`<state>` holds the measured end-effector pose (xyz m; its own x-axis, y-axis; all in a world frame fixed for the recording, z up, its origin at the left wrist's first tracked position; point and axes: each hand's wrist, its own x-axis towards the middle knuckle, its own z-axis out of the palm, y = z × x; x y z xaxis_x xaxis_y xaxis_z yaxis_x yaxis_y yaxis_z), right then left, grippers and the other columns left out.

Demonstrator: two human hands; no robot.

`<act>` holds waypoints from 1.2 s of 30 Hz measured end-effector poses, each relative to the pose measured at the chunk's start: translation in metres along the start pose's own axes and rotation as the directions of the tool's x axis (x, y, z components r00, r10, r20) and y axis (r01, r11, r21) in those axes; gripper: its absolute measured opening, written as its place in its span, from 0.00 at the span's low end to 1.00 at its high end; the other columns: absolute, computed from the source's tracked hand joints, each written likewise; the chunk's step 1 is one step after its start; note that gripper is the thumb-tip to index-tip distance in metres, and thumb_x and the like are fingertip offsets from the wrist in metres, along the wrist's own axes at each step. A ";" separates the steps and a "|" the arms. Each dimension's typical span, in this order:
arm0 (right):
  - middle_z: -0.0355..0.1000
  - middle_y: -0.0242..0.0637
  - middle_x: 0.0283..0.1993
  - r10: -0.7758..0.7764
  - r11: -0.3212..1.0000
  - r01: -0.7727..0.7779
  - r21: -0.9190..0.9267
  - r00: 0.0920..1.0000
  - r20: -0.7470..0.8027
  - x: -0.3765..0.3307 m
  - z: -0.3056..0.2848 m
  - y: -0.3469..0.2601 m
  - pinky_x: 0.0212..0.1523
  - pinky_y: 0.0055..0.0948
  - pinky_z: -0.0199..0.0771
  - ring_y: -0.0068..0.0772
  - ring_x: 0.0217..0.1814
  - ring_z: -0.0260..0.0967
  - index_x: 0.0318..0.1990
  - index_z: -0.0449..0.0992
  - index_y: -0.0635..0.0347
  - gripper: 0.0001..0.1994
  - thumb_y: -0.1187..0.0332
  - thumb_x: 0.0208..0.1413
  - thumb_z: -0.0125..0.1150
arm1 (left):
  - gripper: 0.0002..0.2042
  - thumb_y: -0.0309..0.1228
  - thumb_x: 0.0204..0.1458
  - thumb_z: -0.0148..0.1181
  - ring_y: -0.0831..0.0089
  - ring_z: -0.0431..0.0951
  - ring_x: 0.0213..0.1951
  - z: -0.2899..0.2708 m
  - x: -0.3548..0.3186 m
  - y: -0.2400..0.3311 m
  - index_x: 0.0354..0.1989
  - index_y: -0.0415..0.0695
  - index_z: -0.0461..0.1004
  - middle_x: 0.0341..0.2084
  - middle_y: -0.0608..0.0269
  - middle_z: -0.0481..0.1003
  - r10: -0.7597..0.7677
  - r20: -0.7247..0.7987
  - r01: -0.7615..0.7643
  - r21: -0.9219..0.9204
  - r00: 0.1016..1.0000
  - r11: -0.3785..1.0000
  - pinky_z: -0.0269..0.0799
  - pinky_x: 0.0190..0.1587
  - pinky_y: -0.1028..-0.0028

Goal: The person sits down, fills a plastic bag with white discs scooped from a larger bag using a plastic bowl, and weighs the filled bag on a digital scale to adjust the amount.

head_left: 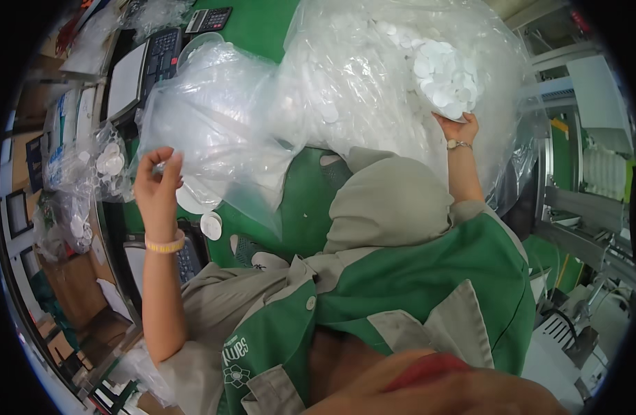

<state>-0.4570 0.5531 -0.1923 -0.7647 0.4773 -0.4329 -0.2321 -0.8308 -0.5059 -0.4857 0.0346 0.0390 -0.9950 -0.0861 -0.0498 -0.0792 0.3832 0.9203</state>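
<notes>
My left hand is closed, thumb and fingers pinched at the left edge of a clear plastic bag. That bag hangs slack and wide over the green floor. On the right, my right hand reaches to a large clear sack full of thin white round discs. Its fingers close around the lower end of a heap of white discs. Whether a scoop or dish lies under the heap I cannot tell.
Left of the bag stands a scale with a dark keypad, near a calculator. A second keypad device is by my left forearm. Small bags of discs lie far left. Metal machine frames stand at the right.
</notes>
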 end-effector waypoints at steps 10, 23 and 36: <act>0.52 0.50 0.59 0.067 0.982 -0.028 -0.186 0.976 0.209 -0.067 0.083 -0.022 0.55 0.63 0.50 0.56 0.60 0.48 0.58 0.50 0.60 0.36 0.66 0.34 0.45 | 0.28 0.19 0.37 0.48 0.81 0.69 0.21 0.013 0.005 -0.001 0.54 0.38 0.59 0.46 0.56 0.64 0.131 0.156 -0.146 0.093 0.979 0.985 0.67 0.24 0.81; 0.64 0.44 0.48 0.486 0.755 -0.134 -0.642 0.772 0.410 -0.170 0.235 0.043 0.55 0.38 0.57 0.41 0.52 0.61 0.49 0.61 0.69 0.23 0.67 0.44 0.48 | 0.42 0.22 0.34 0.52 0.72 0.73 0.24 0.017 -0.013 0.037 0.60 0.31 0.36 0.43 0.40 0.65 -0.028 0.425 0.023 0.017 0.905 1.000 0.71 0.27 0.77; 0.59 0.46 0.44 0.509 -0.486 0.868 0.104 0.184 0.841 -0.237 0.292 0.121 0.38 0.40 0.70 0.46 0.46 0.60 0.58 0.53 0.32 0.43 0.57 0.27 0.67 | 0.37 0.17 0.37 0.45 0.85 0.58 0.17 -0.016 -0.024 0.047 0.61 0.33 0.38 0.25 0.68 0.66 0.116 0.348 0.035 -0.399 0.930 0.916 0.57 0.20 0.85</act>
<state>-0.4792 0.2559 0.0676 -0.7645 -0.5757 0.2901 -0.6134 0.7880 -0.0527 -0.4649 0.0405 0.0898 -0.9558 0.2842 -0.0749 -0.0838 -0.0191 0.9963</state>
